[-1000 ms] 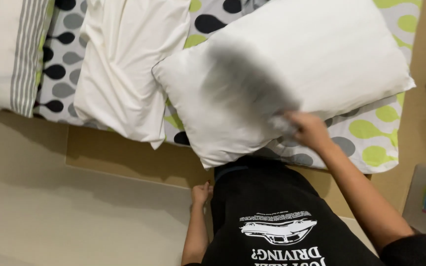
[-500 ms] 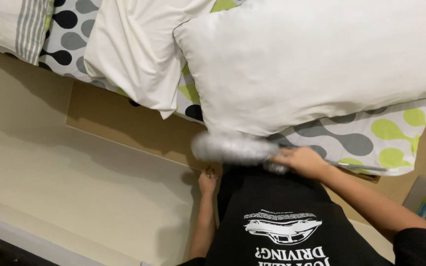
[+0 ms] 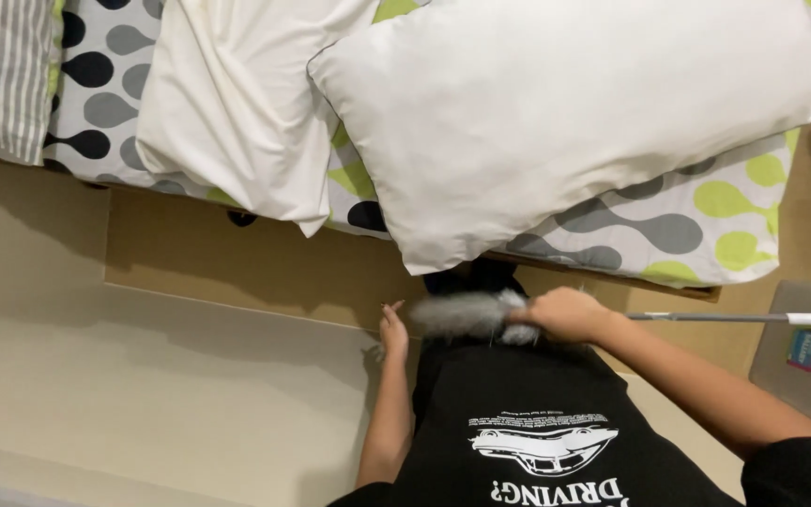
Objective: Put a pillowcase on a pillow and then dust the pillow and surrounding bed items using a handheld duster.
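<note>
My right hand (image 3: pixel 567 313) is closed around a grey fluffy duster (image 3: pixel 466 314), its thin handle (image 3: pixel 720 318) sticking out rightward; the duster sits low against my black shirt (image 3: pixel 537 413), just below the big white pillow (image 3: pixel 565 113). Left hand (image 3: pixel 393 330) hangs empty, fingers loose, beside the bed frame (image 3: pixel 237 253). Patterned sheet (image 3: pixel 696 225) under the pillow.

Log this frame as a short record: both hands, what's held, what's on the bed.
right hand: gripping a fluffy grey duster with a long thin grey handle, held level in front of the torso
left hand: empty, hanging at the side
bed top: large white rectangular pillow beside a flatter white pillow
sheet: patterned bedsheet with grey, black and green blobs
view: head camera, looking down
</note>
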